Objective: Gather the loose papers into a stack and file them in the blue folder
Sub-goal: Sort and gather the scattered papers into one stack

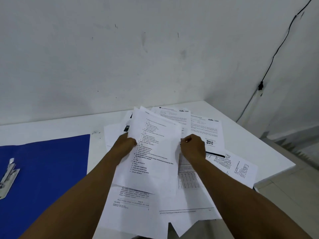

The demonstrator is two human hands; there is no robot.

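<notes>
- Table (241, 135): white, set in a wall corner; its right edge drops off just right of the right hand.
- Folder (44, 169): blue, lying open and flat well to the left of the left hand, with a metal clip (8, 176) on its left part. No paper in it yet.
- Papers (203, 128): printed sheets spread loosely under and beyond both hands, overlapping at odd angles; several jut past the near edge and one (240, 168) sits at the right edge, right of the right hand.
- Held sheets (155, 152): a few pages lifted between the hands, fanned at the far end and not squared.
- Left hand (125, 144): grips the left edge of the held sheets, fingers behind the paper.
- Right hand (193, 147): curled on the right edge, thumb pinching it.
- Risks, as I judge them:
  - The overhanging sheets could slide to the floor if a forearm brushes them while reaching.
  - The fanned bundle may shed a page, since each hand pinches only one edge.
  - Filing before tapping the edges square would likely crease corners under the clip.
</notes>
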